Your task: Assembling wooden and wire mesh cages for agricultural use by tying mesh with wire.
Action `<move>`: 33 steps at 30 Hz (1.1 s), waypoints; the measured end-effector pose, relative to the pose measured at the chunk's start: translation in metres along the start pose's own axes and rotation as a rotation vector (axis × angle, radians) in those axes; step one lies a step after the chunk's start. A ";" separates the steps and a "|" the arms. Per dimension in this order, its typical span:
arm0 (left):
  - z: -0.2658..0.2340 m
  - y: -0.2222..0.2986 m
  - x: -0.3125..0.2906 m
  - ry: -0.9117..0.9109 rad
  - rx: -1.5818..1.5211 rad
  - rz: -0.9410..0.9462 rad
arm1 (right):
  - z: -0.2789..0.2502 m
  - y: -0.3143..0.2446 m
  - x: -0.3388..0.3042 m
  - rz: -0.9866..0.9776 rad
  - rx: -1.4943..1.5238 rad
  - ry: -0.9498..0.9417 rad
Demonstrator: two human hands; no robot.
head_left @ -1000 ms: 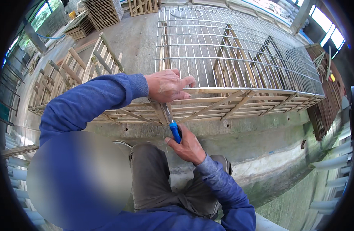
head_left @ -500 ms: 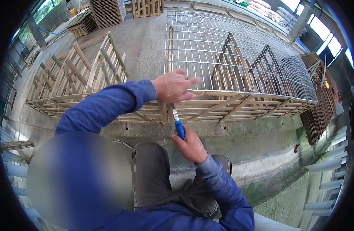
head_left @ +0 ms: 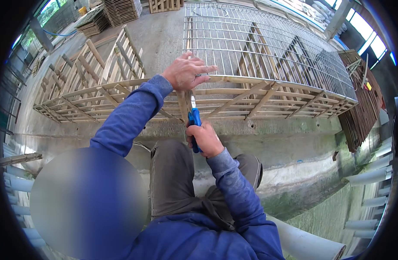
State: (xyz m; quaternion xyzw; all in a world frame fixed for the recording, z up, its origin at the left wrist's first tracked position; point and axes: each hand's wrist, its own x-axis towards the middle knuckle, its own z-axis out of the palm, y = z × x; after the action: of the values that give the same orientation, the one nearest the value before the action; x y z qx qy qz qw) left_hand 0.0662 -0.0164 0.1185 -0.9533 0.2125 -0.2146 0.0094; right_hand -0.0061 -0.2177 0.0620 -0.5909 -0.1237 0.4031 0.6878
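Note:
In my right hand I grip a pair of blue-handled pliers. Their silver head points up at a wooden upright of the slatted frame. Whether the jaws bite on anything is too small to make out. My left hand lies over the top of that upright, fingers stretched to the right, at the near left corner of a metal wire mesh panel. The mesh lies across the top of the slatted wooden frame, whose front side faces me. The left palm hides the corner beneath it.
More slatted framework extends to the left. Stacked slatted panels stand far back on the concrete floor. Brown slats lean at the right. My knees are close under the work, and a pale pipe lies at lower right.
My left hand has settled onto the corner of the frame. My right hand has moved up and left, and the pliers have turned so both blue handles show, spread apart.

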 end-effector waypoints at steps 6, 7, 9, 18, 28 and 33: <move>-0.004 0.003 -0.001 -0.029 -0.025 -0.051 | 0.002 0.006 0.001 0.004 -0.082 -0.018; -0.002 0.005 -0.001 -0.052 -0.058 -0.075 | 0.002 0.008 0.003 -0.042 -0.170 0.019; 0.004 0.002 -0.001 -0.011 -0.012 -0.050 | 0.003 0.012 0.002 -0.081 -0.253 0.062; 0.004 -0.001 -0.005 0.026 -0.032 -0.022 | -0.002 -0.019 -0.007 -0.052 -0.402 0.006; 0.005 -0.001 -0.003 0.002 -0.010 -0.060 | -0.008 -0.041 -0.009 -0.099 -0.677 -0.116; 0.008 0.002 -0.002 -0.022 -0.017 -0.078 | -0.009 -0.025 -0.009 -0.257 -0.774 -0.104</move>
State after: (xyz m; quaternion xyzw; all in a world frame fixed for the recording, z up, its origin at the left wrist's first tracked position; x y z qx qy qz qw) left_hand 0.0671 -0.0180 0.1100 -0.9631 0.1770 -0.2027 -0.0046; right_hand 0.0039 -0.2298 0.0852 -0.7646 -0.3738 0.2667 0.4522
